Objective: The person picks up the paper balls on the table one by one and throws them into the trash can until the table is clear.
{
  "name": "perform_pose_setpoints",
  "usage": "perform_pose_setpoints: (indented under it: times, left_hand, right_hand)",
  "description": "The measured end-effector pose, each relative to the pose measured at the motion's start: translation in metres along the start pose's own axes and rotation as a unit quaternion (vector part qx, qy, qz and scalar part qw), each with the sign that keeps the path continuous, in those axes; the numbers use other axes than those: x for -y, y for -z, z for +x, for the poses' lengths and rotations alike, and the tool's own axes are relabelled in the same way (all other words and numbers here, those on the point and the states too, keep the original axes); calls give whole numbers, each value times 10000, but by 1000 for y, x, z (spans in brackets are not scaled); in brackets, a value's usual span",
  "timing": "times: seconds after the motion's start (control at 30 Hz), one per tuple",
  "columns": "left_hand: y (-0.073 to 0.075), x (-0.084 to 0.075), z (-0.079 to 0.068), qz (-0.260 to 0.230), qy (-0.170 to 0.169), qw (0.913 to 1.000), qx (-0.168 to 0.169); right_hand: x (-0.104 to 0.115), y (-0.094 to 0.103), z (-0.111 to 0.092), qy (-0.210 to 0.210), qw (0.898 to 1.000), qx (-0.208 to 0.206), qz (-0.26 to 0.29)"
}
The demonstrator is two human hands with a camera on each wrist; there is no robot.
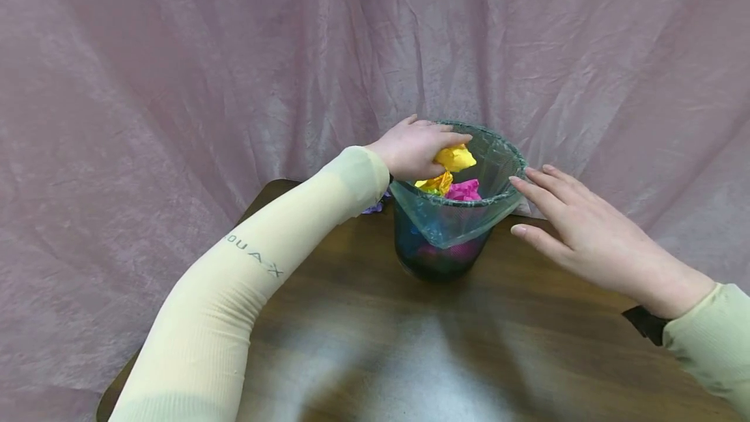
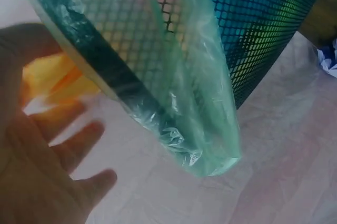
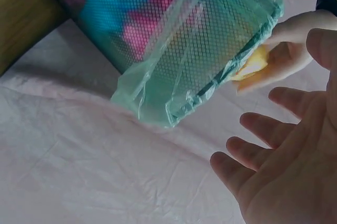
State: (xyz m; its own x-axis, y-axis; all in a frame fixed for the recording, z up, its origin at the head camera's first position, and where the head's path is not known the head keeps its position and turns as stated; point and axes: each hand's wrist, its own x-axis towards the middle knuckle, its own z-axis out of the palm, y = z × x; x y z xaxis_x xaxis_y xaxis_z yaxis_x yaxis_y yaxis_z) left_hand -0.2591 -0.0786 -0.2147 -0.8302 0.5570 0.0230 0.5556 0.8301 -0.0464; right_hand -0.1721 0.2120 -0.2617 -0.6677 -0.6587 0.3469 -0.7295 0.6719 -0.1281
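A crumpled yellow paper ball sits between the thumb and index finger of my left hand, which pinches it over the mouth of a mesh wastebasket. In the left wrist view, the other fingers spread apart beside the rim. A green translucent bag lines the basket and folds over its edge. Inside lie crumpled papers, among them an orange-yellow one and a pink one. My right hand hovers at the basket's right side, fingers extended and holding nothing; whether its fingertips touch the rim I cannot tell.
The basket stands near the back of a brown wooden table. Behind it hangs a pink curtain. A bit of purple crumpled paper shows left of the basket, partly hidden by my left forearm.
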Motion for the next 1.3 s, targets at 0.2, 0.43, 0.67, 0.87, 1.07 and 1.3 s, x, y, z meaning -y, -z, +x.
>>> perform_pose_setpoints:
  times: [0.2, 0.43, 0.67, 0.87, 1.07, 1.3]
  left_hand:
    - [6, 3, -5, -11, 204, 9986, -488]
    - [16, 24, -18, -373, 520, 9922, -1067]
    - [10, 50, -30, -546, 923, 9882, -1098]
    - [-7, 76, -37, -697, 1167, 9849, -1068]
    - [-42, 104, -44, -574, 1302, 9863, -838]
    - [-102, 122, -47, -615, 1541, 9859, -224]
  right_hand:
    - [7, -4, -2, 59, 10000, 41, -25]
    - [24, -6, -9, 247, 9997, -24, -45]
    - [45, -13, -13, 900, 9956, -243, 38]
    - [64, -27, -17, 1419, 9896, -239, 34]
    - [78, -64, -19, 1338, 9901, 312, 303]
    - [91, -121, -7, 906, 9847, 1227, 836]
